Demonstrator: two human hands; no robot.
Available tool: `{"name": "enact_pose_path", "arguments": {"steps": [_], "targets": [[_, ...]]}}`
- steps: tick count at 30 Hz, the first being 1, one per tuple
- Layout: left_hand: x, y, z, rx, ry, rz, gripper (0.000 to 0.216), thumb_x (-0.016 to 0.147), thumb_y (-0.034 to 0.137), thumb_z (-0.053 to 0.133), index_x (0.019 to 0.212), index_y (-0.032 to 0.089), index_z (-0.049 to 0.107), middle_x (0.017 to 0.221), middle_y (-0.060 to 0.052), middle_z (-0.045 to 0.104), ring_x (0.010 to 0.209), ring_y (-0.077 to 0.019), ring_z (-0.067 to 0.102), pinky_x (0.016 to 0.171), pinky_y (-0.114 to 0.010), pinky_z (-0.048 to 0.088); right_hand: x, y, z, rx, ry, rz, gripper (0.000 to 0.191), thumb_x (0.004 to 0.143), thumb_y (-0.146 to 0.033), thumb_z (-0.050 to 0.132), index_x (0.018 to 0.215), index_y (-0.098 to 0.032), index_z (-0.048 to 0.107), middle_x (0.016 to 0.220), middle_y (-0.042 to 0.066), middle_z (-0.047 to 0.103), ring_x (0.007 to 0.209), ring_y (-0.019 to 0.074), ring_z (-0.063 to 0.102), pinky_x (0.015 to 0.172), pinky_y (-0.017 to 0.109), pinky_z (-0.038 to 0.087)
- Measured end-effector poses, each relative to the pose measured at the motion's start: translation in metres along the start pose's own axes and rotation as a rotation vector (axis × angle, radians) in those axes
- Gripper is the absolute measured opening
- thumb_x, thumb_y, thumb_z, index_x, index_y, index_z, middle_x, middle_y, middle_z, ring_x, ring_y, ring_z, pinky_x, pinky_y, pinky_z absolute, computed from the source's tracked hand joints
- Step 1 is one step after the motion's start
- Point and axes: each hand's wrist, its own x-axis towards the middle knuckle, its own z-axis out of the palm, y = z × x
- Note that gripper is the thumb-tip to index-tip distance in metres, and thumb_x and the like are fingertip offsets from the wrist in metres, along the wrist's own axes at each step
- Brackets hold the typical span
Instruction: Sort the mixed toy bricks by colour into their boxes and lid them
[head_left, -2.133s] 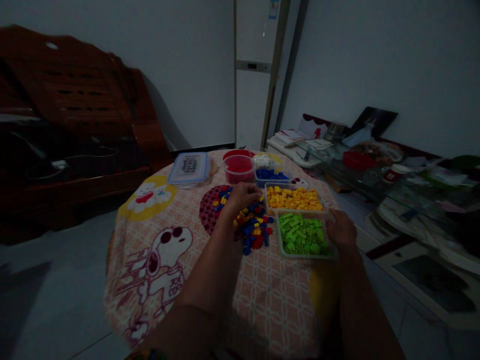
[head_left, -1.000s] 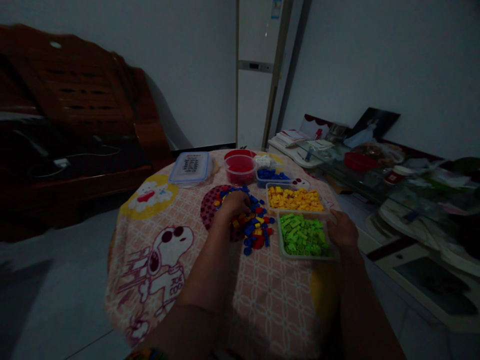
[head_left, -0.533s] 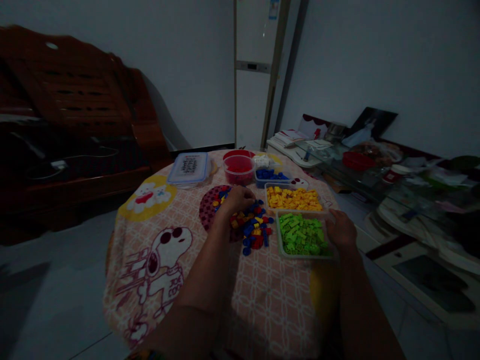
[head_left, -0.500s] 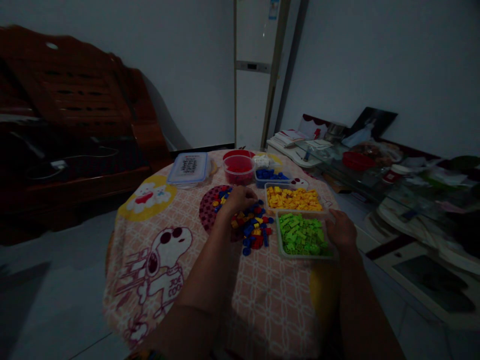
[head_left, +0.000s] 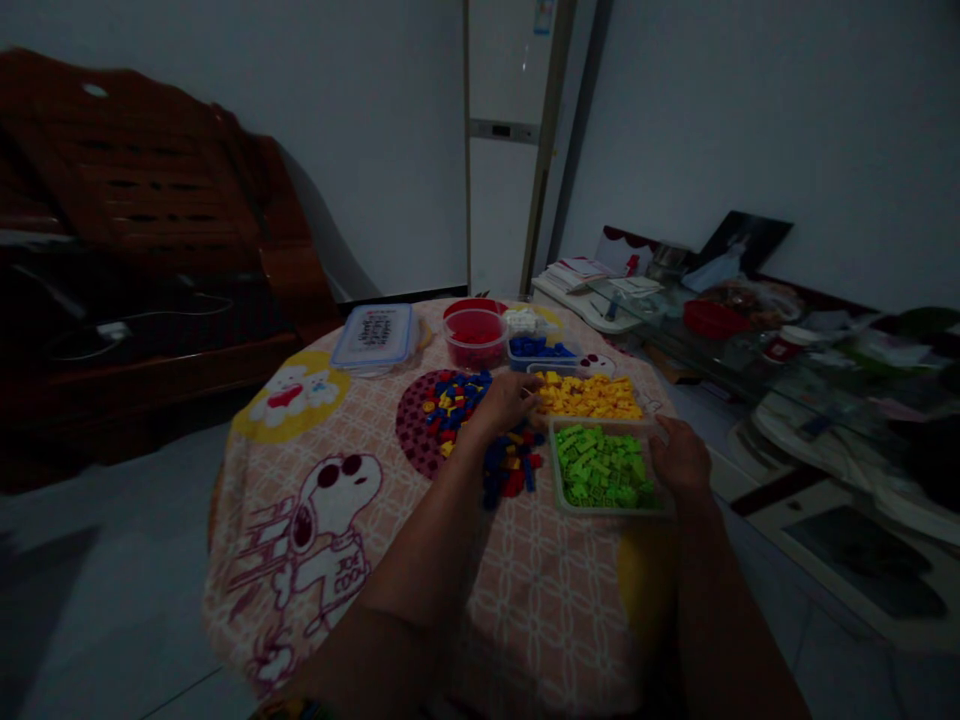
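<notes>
My left hand (head_left: 511, 402) is at the left rim of a clear box of yellow toy bricks (head_left: 592, 396), above the edge of a mixed brick pile (head_left: 454, 400). Its fingers are curled together, and whatever they hold is hidden. Red, blue and yellow pieces make up the pile, partly covered by my left hand and forearm. At the right side of a clear box of green toy bricks (head_left: 604, 468), my right hand (head_left: 681, 455) is closed on the rim. The green box stands directly in front of the yellow one.
Behind the pile stands a round tub with red pieces (head_left: 476, 340). A box of blue bricks (head_left: 541, 348) and some white pieces (head_left: 527, 322) are beside it. A lidded box (head_left: 377, 336) lies at the back left. The patterned tablecloth (head_left: 525, 600) covers the round table.
My left hand has moved right, from over the brick pile to the yellow box's left rim, uncovering more of the pile. My right hand stays at the green box.
</notes>
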Motion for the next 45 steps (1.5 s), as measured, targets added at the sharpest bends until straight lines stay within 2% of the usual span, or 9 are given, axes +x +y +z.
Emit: {"name": "enact_pose_path", "arguments": {"steps": [3, 6, 10, 19, 25, 29, 33, 38, 45], "targets": [[-0.003, -0.011, -0.018, 0.087, -0.041, -0.02, 0.029, 0.079, 0.016, 0.061, 0.104, 0.014, 0.077, 0.098, -0.008, 0.077, 0.087, -0.0184, 0.07, 0.083, -0.026, 0.053, 0.0, -0.002, -0.001, 0.005, 0.0, 0.016, 0.042, 0.09, -0.023, 0.048, 0.127, -0.013, 0.064, 0.13, 0.016, 0.064, 0.116, 0.0294, 0.061, 0.1, 0.041, 0.047], [-0.007, -0.022, -0.032, 0.168, -0.18, -0.102, 0.023, 0.075, 0.018, 0.066, 0.093, 0.014, 0.079, 0.086, -0.006, 0.077, 0.078, -0.0179, 0.069, 0.075, -0.024, 0.052, -0.001, -0.003, -0.002, 0.01, -0.009, 0.014, 0.044, 0.089, -0.023, 0.047, 0.128, -0.012, 0.063, 0.131, 0.018, 0.063, 0.116, 0.0303, 0.06, 0.1, 0.041, 0.047], [-0.011, -0.031, -0.033, 0.251, -0.299, -0.217, 0.015, 0.066, 0.014, 0.07, 0.077, 0.018, 0.079, 0.075, -0.003, 0.075, 0.067, -0.0157, 0.066, 0.064, -0.021, 0.048, -0.001, -0.001, 0.001, 0.028, 0.011, 0.006, 0.044, 0.087, -0.022, 0.049, 0.127, -0.013, 0.064, 0.129, 0.017, 0.064, 0.114, 0.0302, 0.061, 0.099, 0.041, 0.047], [-0.007, -0.032, -0.023, 0.251, -0.283, -0.232, 0.026, 0.06, 0.009, 0.073, 0.083, 0.02, 0.081, 0.082, -0.004, 0.077, 0.072, -0.0163, 0.067, 0.066, -0.021, 0.049, 0.0, -0.001, -0.001, 0.004, -0.045, 0.031, 0.044, 0.091, -0.026, 0.046, 0.129, -0.012, 0.062, 0.132, 0.018, 0.062, 0.116, 0.0292, 0.061, 0.1, 0.039, 0.046], [-0.01, -0.024, -0.023, 0.327, -0.333, -0.28, 0.015, 0.061, 0.011, 0.075, 0.073, 0.02, 0.079, 0.076, -0.005, 0.076, 0.068, -0.0167, 0.067, 0.061, -0.021, 0.047, 0.0, 0.001, 0.001, 0.012, -0.011, 0.013, 0.043, 0.09, -0.026, 0.046, 0.128, -0.013, 0.063, 0.129, 0.016, 0.064, 0.114, 0.0286, 0.061, 0.099, 0.04, 0.047], [-0.01, -0.014, -0.019, 0.394, -0.324, -0.287, 0.016, 0.058, 0.011, 0.078, 0.071, 0.02, 0.079, 0.067, -0.007, 0.074, 0.068, -0.0185, 0.068, 0.065, -0.022, 0.05, 0.0, 0.002, 0.003, 0.019, -0.007, 0.009, 0.043, 0.089, -0.026, 0.046, 0.127, -0.013, 0.063, 0.13, 0.016, 0.063, 0.114, 0.0289, 0.06, 0.099, 0.041, 0.047], [-0.01, -0.01, -0.017, 0.434, -0.326, -0.303, 0.015, 0.06, 0.008, 0.075, 0.072, 0.018, 0.078, 0.071, -0.01, 0.074, 0.071, -0.021, 0.069, 0.069, -0.025, 0.051, 0.0, 0.004, 0.005, 0.033, 0.022, -0.007, 0.044, 0.087, -0.025, 0.048, 0.127, -0.015, 0.064, 0.127, 0.016, 0.065, 0.114, 0.0289, 0.06, 0.1, 0.042, 0.046], [-0.01, -0.015, -0.02, 0.359, -0.347, -0.272, 0.011, 0.061, 0.008, 0.074, 0.067, 0.017, 0.076, 0.07, -0.008, 0.074, 0.068, -0.0203, 0.068, 0.068, -0.025, 0.05, 0.0, 0.004, 0.006, 0.032, 0.029, -0.006, 0.045, 0.086, -0.025, 0.048, 0.127, -0.014, 0.064, 0.125, 0.017, 0.065, 0.113, 0.0294, 0.06, 0.099, 0.042, 0.047], [-0.004, -0.022, -0.021, 0.094, -0.125, -0.161, 0.015, 0.071, 0.014, 0.071, 0.085, 0.014, 0.077, 0.078, -0.004, 0.075, 0.071, -0.0151, 0.068, 0.067, -0.021, 0.049, -0.001, 0.0, 0.001, 0.009, -0.005, 0.012, 0.044, 0.089, -0.026, 0.045, 0.127, -0.011, 0.063, 0.13, 0.017, 0.063, 0.116, 0.0291, 0.059, 0.1, 0.04, 0.046]]}}
